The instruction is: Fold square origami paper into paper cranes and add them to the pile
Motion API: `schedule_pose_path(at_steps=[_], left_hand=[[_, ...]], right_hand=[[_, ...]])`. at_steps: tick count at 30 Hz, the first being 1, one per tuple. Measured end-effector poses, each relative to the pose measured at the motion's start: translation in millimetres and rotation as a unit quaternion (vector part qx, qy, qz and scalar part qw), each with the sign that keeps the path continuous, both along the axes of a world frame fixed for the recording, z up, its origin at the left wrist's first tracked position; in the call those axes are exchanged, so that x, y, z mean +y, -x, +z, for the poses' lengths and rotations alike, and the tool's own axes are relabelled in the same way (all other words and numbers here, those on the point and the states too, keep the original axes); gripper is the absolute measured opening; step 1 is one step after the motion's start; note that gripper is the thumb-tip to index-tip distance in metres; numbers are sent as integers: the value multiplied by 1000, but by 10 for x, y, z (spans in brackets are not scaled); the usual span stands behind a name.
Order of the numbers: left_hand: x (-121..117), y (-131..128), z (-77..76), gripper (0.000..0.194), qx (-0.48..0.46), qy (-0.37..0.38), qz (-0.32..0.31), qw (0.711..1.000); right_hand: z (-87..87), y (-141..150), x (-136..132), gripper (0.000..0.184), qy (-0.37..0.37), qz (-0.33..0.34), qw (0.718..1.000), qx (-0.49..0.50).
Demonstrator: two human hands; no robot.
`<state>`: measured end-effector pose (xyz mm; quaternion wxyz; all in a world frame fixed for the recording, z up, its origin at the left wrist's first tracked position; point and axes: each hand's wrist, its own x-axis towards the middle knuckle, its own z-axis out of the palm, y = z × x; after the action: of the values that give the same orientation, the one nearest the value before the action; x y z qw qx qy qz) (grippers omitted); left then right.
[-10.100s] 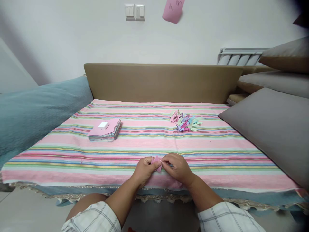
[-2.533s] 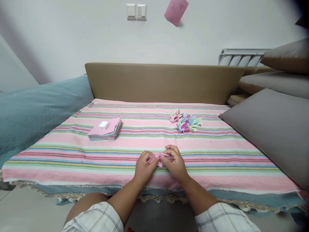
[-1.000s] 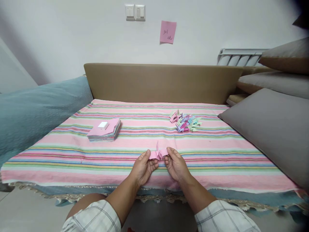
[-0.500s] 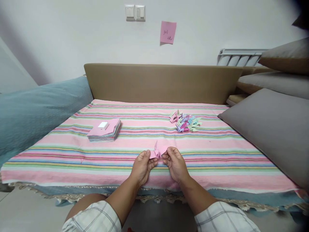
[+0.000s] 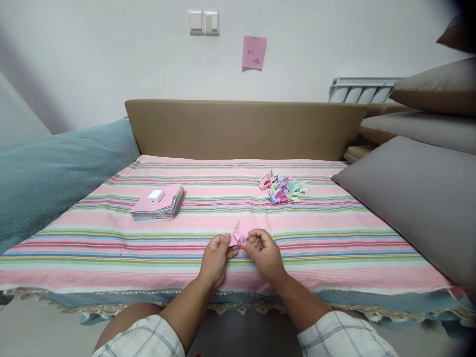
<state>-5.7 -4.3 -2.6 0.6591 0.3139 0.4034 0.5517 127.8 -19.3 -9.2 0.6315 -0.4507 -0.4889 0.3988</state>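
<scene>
Half a second ago I had the paper (image 5: 239, 235) spread by its two side flaps, one in each hand; now my right hand (image 5: 266, 255) has shifted inward, its thumb at the lower middle and fingertips by the right flap. My left hand (image 5: 214, 259) keeps its pinch on the left flap. Whether the right one grips or merely touches, I cannot tell. I judge I've gone from drawing the flaps apart to working the middle, with the shape nearly made. The paper sits between my hands, over the near part of the cloth (image 5: 92, 240).

It is thin, matte and crisply creased, with a slim point rising from its centre. The cloth is woven-looking, striped and slightly rumpled. Beyond, on my left, a squared stack (image 5: 169, 199) of sheets bears a smooth white block (image 5: 155, 195); on my right lies a spiky, many-coloured pile (image 5: 284, 192) of folded pieces.
</scene>
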Motion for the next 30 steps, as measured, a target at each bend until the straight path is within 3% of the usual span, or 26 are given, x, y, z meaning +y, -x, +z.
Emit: schedule_pose_path(at_steps=[6, 15, 22, 27, 30], left_hand=[[-24, -17, -47, 38, 30, -31, -19, 999], [-8, 0, -41, 39, 40, -35, -10, 999], [-1, 37, -45, 40, 46, -32, 7, 998], [19, 63, -53, 45, 47, -25, 12, 999], [30, 72, -57, 45, 47, -17, 12, 999]], right_hand=[[-24, -18, -2, 11, -23, -10, 993, -117], [-16, -32, 12, 14, -22, -11, 991, -130], [-55, -110, 78, 23, 19, -41, 992, -120], [172, -259, 366, 33, 50, -68, 993, -76], [444, -466, 747, 35, 66, -77, 985, -140]])
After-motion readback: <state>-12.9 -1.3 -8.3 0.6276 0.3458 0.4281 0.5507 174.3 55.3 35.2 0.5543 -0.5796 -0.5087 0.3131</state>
